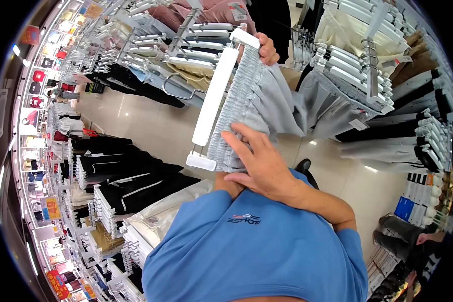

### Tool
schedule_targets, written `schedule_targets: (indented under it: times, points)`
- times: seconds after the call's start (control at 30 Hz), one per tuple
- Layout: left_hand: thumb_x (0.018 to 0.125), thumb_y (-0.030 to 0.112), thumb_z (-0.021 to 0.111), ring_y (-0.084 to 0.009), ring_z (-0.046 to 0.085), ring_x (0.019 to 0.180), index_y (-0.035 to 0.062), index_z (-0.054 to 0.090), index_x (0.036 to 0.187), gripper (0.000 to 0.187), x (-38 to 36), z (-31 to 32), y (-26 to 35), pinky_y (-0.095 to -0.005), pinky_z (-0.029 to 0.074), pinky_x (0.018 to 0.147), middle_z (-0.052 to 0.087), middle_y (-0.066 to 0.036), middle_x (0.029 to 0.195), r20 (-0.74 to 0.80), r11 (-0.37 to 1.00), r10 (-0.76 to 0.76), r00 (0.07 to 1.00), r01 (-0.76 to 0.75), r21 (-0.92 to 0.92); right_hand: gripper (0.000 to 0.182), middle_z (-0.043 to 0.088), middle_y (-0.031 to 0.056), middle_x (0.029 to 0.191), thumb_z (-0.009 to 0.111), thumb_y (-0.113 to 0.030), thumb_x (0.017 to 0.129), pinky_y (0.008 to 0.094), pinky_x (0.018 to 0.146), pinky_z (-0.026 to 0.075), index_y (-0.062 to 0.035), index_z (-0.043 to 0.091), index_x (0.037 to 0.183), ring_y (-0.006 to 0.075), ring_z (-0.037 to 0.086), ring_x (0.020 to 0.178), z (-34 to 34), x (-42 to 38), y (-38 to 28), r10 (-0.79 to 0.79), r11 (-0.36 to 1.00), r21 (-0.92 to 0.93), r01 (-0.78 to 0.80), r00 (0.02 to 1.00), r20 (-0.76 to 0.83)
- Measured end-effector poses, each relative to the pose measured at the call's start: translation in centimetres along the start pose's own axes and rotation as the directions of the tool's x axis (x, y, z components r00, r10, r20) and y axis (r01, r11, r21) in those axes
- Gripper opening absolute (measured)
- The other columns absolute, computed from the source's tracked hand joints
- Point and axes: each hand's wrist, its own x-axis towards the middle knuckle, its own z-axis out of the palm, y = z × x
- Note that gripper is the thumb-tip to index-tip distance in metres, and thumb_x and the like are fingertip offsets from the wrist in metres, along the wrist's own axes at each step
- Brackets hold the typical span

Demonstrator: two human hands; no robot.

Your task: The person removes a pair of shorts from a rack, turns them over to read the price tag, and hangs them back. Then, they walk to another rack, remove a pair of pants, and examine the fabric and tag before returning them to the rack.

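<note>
A pair of light grey trousers [282, 95] with a gathered elastic waistband hangs from a white clip hanger [215, 98], held slanted in front of my chest. At the upper end, my left hand [268, 49] is closed round the waistband beside the hanger's clip. Its forearm passes behind the cloth, which hides the palm and thumb. Near the lower end, my right hand [259, 163] lies on the front of the waistband. Its fingers are stretched out and apart, touching the gathered cloth.
Racks of hung clothes stand on both sides, with grey trousers [332, 100] close on the right and black trousers [131, 173] on the left. An empty metal hook [181, 89] juts out near the hanger. Another person's legs [400, 231] show at lower right.
</note>
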Motion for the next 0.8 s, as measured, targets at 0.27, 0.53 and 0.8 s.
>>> schedule_targets:
  times: [0.27,0.53,0.8]
  points:
    - [0.099,0.059,0.041,-0.0191,0.059,0.061,0.0062,0.062,0.1,0.056,0.9,-4.8,0.7,-0.0306,0.049,0.053,0.061,-0.008,0.083,-0.179,0.981,0.176,0.968,-0.158,0.112,0.09,0.033,0.0207,0.151,0.081,-0.011,0.073,0.0446,0.1,0.048,-0.0113,0.037,0.15,0.0406,0.05,0.124,1.0,0.5,1.7,-0.015,0.958,-0.278,-0.065,0.961,-0.276]
    - [0.097,0.059,0.045,-0.02,0.059,0.06,0.0063,0.061,0.099,0.055,-0.1,-9.2,-0.5,-0.0301,0.048,0.05,0.06,-0.008,0.073,-0.45,0.836,0.421,0.787,-0.145,0.528,0.048,0.065,0.0172,0.124,0.072,-0.013,0.086,0.0354,0.091,0.053,-0.0018,0.06,0.131,0.0291,0.066,0.107,-4.8,-0.9,3.9,0.064,0.985,-0.106,-0.138,0.854,-0.516]
    - [0.105,0.048,0.037,-0.0133,0.057,0.088,0.0016,0.065,0.105,0.054,0.2,-3.1,-3.6,-0.03,0.045,0.084,0.064,-0.004,0.096,-0.482,0.584,0.512,0.711,0.123,0.802,0.041,0.063,0.0065,0.113,0.065,-0.024,0.098,0.0274,0.087,0.045,0.0056,0.059,0.126,0.0118,0.056,0.099,-8.1,-5.5,9.5,0.472,0.882,0.411,-0.233,0.417,-0.777]
